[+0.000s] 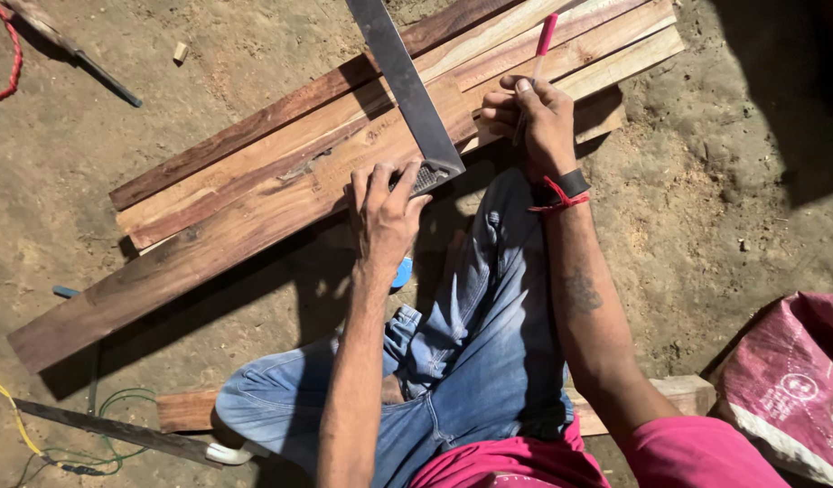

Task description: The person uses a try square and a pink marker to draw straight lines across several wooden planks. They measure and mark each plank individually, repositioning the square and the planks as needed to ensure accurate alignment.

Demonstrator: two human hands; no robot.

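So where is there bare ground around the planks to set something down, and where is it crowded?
Bare dirt lies right of the planks, between their far ends and the red sack, and at the top left between the red cord and the planks. It is crowded at the near plank edge: left hand on the metal square, right hand with the pen.

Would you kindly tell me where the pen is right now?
In the head view, the pen is upper right of centre, held upright in the right hand over the planks, beside the square.

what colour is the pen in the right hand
The pen in the right hand has a pink-red cap and a pale barrel, seen in the head view.
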